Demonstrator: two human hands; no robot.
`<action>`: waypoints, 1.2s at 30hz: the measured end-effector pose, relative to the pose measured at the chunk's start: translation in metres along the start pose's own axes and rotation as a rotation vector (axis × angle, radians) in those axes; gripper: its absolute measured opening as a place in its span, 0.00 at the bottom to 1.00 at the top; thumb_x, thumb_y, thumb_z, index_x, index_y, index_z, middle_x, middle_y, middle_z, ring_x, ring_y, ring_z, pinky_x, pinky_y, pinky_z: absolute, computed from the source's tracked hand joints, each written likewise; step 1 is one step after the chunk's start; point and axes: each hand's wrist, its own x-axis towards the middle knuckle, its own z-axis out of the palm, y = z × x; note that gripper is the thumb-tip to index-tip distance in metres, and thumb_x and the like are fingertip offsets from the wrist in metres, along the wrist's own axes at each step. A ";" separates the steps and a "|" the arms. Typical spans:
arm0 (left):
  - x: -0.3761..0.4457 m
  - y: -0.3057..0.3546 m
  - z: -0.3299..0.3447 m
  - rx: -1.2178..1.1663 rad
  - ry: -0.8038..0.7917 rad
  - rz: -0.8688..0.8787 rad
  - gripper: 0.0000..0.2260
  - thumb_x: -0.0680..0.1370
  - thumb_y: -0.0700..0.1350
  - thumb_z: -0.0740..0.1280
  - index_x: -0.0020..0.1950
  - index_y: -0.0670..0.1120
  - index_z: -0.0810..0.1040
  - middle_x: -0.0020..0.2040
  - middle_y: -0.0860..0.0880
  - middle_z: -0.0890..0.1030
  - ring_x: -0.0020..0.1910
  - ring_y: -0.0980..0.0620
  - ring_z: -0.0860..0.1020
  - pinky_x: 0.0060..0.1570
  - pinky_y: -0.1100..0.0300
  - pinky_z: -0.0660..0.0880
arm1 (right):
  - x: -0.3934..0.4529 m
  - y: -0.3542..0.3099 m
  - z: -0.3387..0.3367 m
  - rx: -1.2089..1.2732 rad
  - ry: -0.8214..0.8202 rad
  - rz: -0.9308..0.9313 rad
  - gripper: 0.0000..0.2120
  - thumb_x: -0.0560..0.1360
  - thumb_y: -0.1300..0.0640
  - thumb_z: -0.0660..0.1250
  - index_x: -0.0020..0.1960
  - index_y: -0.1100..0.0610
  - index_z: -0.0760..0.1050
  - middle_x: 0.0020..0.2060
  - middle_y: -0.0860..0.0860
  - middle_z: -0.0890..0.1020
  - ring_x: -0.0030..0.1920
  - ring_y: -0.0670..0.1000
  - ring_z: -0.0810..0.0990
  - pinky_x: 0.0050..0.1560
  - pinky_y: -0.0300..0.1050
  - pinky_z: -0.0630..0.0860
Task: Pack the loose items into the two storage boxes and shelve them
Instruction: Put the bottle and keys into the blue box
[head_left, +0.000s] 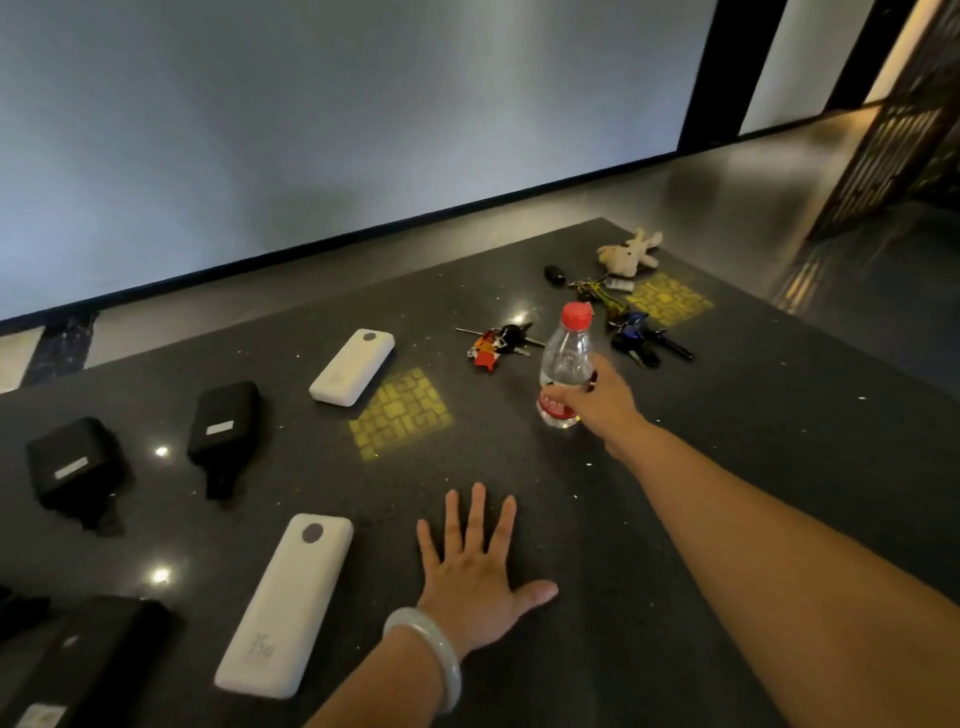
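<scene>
Nearest the lens, a person's left hand, ringed at the wrist by a pale jade-like bangle, lies flat with fingers spread on a dark speckled stone tabletop. Farther out at about one o'clock, the right hand wraps the lower body of a clear plastic water bottle with a red cap, standing upright near the table's middle. It looks nearly empty, so probably light, thin-walled and easy to dent or tip; a grip low around the red label seems soundest. At ten o'clock from the bottle lies a white power bank, with a second white power bank at the near edge around seven o'clock; both are likely dense, rigid and smooth, best taken across their width. Two black pouches sit at nine o'clock. Key bunches and a small plush toy are scattered at twelve to one o'clock. No storage box can be identified with certainty. Patterned yellow light patches mark the glossy surface; a pale wall and a lattice screen stand beyond.
</scene>
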 end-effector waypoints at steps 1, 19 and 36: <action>0.000 0.000 0.000 0.004 0.009 -0.004 0.43 0.72 0.74 0.53 0.75 0.60 0.30 0.74 0.50 0.25 0.73 0.42 0.26 0.70 0.35 0.32 | -0.014 0.003 -0.005 -0.003 -0.024 -0.017 0.29 0.70 0.58 0.74 0.68 0.53 0.67 0.57 0.49 0.76 0.57 0.48 0.74 0.50 0.40 0.71; -0.079 0.144 0.023 -0.326 0.281 0.372 0.26 0.79 0.53 0.64 0.75 0.45 0.64 0.75 0.45 0.63 0.73 0.48 0.65 0.70 0.59 0.60 | -0.324 0.060 -0.209 -0.104 0.162 0.145 0.21 0.69 0.52 0.74 0.56 0.41 0.68 0.50 0.38 0.76 0.50 0.38 0.74 0.45 0.32 0.69; -0.400 0.431 0.068 -0.777 -0.221 1.253 0.32 0.68 0.60 0.67 0.71 0.62 0.62 0.60 0.64 0.75 0.56 0.66 0.76 0.54 0.62 0.77 | -0.680 0.063 -0.408 -0.525 0.569 0.301 0.27 0.67 0.43 0.74 0.60 0.36 0.64 0.49 0.38 0.78 0.48 0.38 0.78 0.51 0.37 0.76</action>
